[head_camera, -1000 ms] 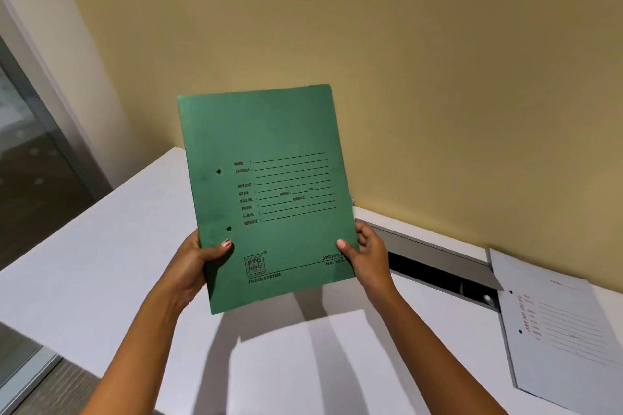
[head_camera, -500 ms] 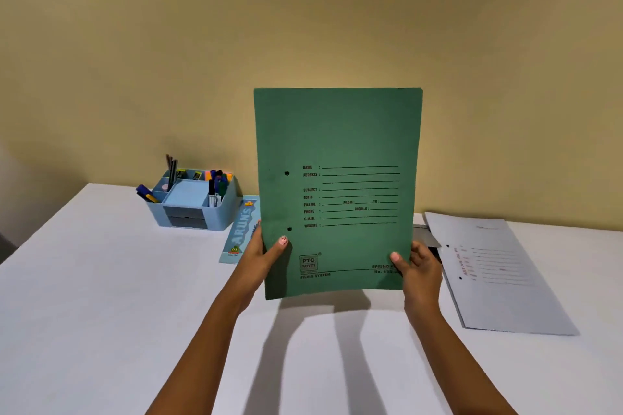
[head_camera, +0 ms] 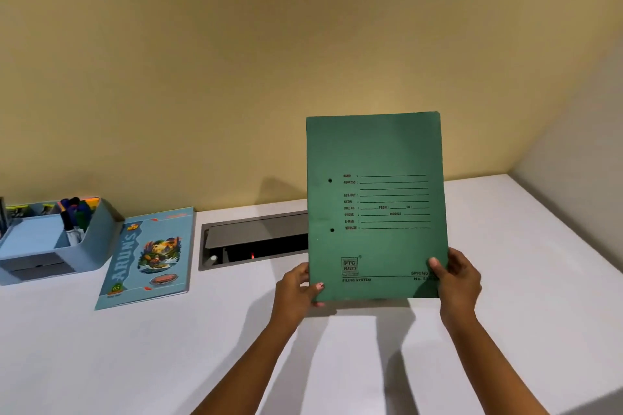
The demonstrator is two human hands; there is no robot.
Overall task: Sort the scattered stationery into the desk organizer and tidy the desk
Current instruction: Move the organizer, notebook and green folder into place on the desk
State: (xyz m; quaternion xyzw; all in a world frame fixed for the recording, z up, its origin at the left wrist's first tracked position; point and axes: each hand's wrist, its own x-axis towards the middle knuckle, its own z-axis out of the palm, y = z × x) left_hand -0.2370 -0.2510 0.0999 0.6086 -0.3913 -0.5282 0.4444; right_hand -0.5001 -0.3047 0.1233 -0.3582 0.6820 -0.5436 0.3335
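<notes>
Just changed: the green folder (head_camera: 376, 205) is upright as it was half a second ago, but it now shows right of centre, covering the right end of the cable hatch (head_camera: 253, 239). The pale file that lay right of the hatch then is not in view now.
Left hand (head_camera: 296, 293): pinches the folder's lower left corner, thumb on the front.
Right hand (head_camera: 458, 283): grips the lower right corner, thumb on the front, fingers behind.
Folder's place: held above the desk (head_camera: 522, 280), seemingly off its surface, well right of the desk organizer (head_camera: 50, 246).
Meaning for the task: the folder is probably being carried to a spot on the right. The organizer already holds markers (head_camera: 72, 216), so flat items look like what remains.
Folder print: "PTC PARVATI", "FILING SYSTEM", "SPRING" cut off by the thumb, and form lines NAME, ADDRESS, SUBJECT, GSTIN, FILE NO., FROM, TO, PHONE, MOBILE, E-MAIL, WEBSITE.
Notebook (head_camera: 148, 256) print: "ARUN'S" runs up the cover. It lies flat just right of the organizer.
Organizer writing: none legible.
</notes>
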